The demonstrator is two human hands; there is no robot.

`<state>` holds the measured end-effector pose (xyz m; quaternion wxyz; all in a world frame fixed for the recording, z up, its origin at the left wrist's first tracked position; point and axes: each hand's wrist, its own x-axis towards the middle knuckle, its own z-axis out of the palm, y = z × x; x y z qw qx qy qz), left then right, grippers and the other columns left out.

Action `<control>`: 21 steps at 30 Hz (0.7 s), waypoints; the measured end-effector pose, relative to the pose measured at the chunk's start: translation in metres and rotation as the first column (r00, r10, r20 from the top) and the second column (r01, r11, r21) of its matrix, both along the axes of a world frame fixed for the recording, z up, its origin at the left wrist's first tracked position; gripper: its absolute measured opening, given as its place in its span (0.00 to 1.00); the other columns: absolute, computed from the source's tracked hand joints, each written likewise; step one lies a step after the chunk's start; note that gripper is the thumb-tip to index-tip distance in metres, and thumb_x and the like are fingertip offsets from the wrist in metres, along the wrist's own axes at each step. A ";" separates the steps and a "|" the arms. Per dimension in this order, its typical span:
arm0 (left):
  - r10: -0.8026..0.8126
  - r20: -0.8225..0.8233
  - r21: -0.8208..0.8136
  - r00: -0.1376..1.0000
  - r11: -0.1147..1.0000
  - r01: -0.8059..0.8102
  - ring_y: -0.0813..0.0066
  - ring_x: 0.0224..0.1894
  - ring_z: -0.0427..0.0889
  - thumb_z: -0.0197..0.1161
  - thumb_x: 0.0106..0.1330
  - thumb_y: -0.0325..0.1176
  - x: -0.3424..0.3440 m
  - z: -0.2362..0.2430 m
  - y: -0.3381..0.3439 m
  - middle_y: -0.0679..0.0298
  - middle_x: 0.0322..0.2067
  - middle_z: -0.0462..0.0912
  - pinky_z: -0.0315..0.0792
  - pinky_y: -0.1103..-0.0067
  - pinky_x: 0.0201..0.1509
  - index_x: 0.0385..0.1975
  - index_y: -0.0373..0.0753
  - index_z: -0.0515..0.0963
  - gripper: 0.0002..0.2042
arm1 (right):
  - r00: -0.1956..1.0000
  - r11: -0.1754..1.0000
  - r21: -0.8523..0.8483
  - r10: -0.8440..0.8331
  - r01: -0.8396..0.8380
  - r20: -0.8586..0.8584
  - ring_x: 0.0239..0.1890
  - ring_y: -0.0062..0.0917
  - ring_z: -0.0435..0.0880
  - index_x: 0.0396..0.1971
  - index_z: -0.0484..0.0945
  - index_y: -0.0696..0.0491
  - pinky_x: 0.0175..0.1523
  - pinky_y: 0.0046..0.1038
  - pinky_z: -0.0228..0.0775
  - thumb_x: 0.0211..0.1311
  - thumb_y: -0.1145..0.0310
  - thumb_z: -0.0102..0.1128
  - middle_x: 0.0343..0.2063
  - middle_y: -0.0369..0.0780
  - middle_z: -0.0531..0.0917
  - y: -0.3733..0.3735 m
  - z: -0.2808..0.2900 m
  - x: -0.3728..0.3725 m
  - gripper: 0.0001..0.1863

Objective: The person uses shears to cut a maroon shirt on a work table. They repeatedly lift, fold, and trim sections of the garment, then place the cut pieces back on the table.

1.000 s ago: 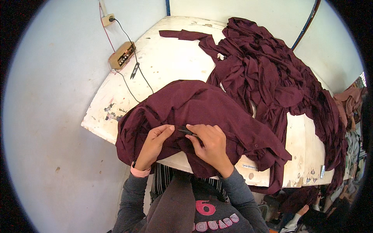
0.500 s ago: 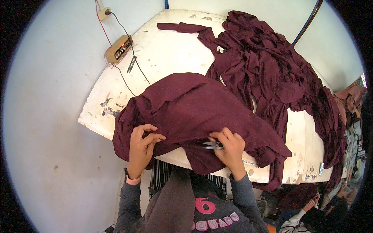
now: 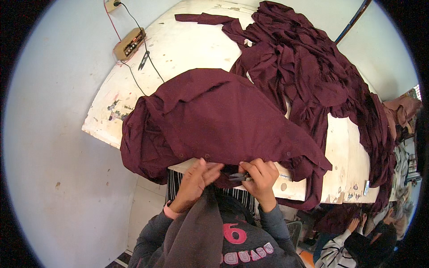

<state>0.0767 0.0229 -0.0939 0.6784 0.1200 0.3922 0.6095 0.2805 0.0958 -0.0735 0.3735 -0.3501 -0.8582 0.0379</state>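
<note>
A maroon garment lies spread over the table's front edge. Small round buttons or marks dot its near edge. My right hand is closed around small metal thread snips, whose blades point left, and its fingertips meet the garment's edge. My left hand is at that same edge, left of the snips. Its fingers are stretched out and slightly blurred, with nothing visible in them. Whether they touch the cloth I cannot tell.
A large heap of maroon garments covers the table's right side. At the back left sit a brown box with wires and a second pair of black snips. A co-worker's striped sleeve shows at lower right.
My left hand has moved down and right, off the cloth's top, and its fingers have straightened. My right hand stays near its place with the snips. The garment's near flap no longer hangs down between them.
</note>
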 end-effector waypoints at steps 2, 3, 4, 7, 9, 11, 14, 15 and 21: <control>0.118 -0.074 0.079 0.990 0.991 -0.112 0.68 0.51 0.86 0.55 0.79 0.45 -0.009 -0.021 0.005 0.61 0.45 0.86 0.76 0.69 0.63 0.45 0.38 0.79 0.15 | 0.999 0.991 -0.132 0.033 -0.027 0.041 0.26 0.24 0.79 0.40 0.84 0.48 0.31 0.30 0.59 0.42 0.69 0.73 0.26 0.32 0.79 -0.002 0.010 -0.001 0.20; 0.136 -0.115 0.072 0.984 0.989 -0.129 0.69 0.51 0.86 0.54 0.79 0.45 -0.008 -0.013 0.007 0.60 0.45 0.85 0.78 0.70 0.62 0.43 0.38 0.78 0.15 | 0.999 0.981 -0.191 0.023 -0.028 -0.031 0.27 0.25 0.79 0.41 0.84 0.48 0.32 0.30 0.60 0.45 0.69 0.73 0.27 0.32 0.79 -0.003 0.017 -0.005 0.19; 0.130 -0.146 0.088 0.981 0.989 -0.118 0.69 0.51 0.86 0.54 0.79 0.44 -0.007 -0.009 0.006 0.59 0.45 0.85 0.78 0.70 0.62 0.43 0.38 0.78 0.15 | 0.995 0.968 -0.250 0.006 -0.031 -0.101 0.28 0.26 0.80 0.42 0.83 0.49 0.33 0.30 0.60 0.48 0.68 0.73 0.28 0.33 0.80 -0.005 0.025 -0.013 0.18; 0.129 -0.224 0.115 0.966 0.988 -0.105 0.69 0.51 0.86 0.54 0.79 0.44 -0.005 -0.001 0.001 0.58 0.45 0.85 0.78 0.70 0.61 0.44 0.36 0.78 0.16 | 0.981 0.974 -0.215 0.031 -0.073 -0.192 0.31 0.29 0.82 0.43 0.84 0.50 0.36 0.30 0.63 0.52 0.68 0.74 0.33 0.37 0.84 0.000 0.026 -0.026 0.16; 0.133 -0.247 0.110 0.960 0.988 -0.109 0.69 0.51 0.86 0.54 0.80 0.44 -0.004 0.004 -0.002 0.58 0.44 0.85 0.78 0.70 0.62 0.45 0.35 0.78 0.16 | 0.981 0.985 -0.151 0.056 -0.085 -0.188 0.33 0.28 0.82 0.43 0.84 0.51 0.39 0.30 0.63 0.54 0.69 0.73 0.35 0.37 0.85 0.002 0.028 -0.035 0.15; 0.133 -0.244 0.110 0.960 0.988 -0.109 0.69 0.51 0.86 0.54 0.80 0.44 -0.004 0.007 -0.005 0.58 0.44 0.85 0.78 0.70 0.62 0.46 0.35 0.78 0.16 | 0.991 0.992 -0.075 0.095 -0.103 -0.094 0.33 0.28 0.82 0.43 0.85 0.51 0.40 0.30 0.63 0.55 0.69 0.72 0.35 0.36 0.86 0.006 0.030 -0.040 0.15; 0.121 -0.224 0.138 0.967 0.986 -0.091 0.69 0.51 0.86 0.54 0.80 0.43 -0.008 -0.004 -0.008 0.58 0.44 0.85 0.78 0.71 0.61 0.46 0.34 0.78 0.16 | 0.986 0.984 -0.069 0.164 -0.166 -0.044 0.33 0.27 0.81 0.43 0.85 0.50 0.41 0.30 0.63 0.55 0.69 0.71 0.36 0.35 0.86 0.005 0.032 -0.044 0.14; 0.112 -0.214 0.150 0.971 0.985 -0.080 0.69 0.51 0.86 0.54 0.80 0.43 -0.009 -0.004 -0.008 0.58 0.44 0.85 0.78 0.71 0.61 0.46 0.34 0.78 0.16 | 0.981 0.978 -0.087 0.187 -0.190 -0.042 0.33 0.27 0.80 0.42 0.85 0.50 0.41 0.30 0.63 0.55 0.69 0.71 0.36 0.35 0.86 0.004 0.032 -0.045 0.14; 0.118 -0.203 0.151 0.972 0.985 -0.088 0.70 0.50 0.85 0.54 0.80 0.43 -0.005 -0.007 -0.012 0.59 0.43 0.84 0.78 0.71 0.61 0.41 0.35 0.78 0.16 | 0.980 0.977 -0.074 0.198 -0.199 -0.022 0.35 0.28 0.80 0.42 0.85 0.50 0.42 0.32 0.64 0.57 0.68 0.69 0.37 0.35 0.85 0.003 0.025 -0.047 0.12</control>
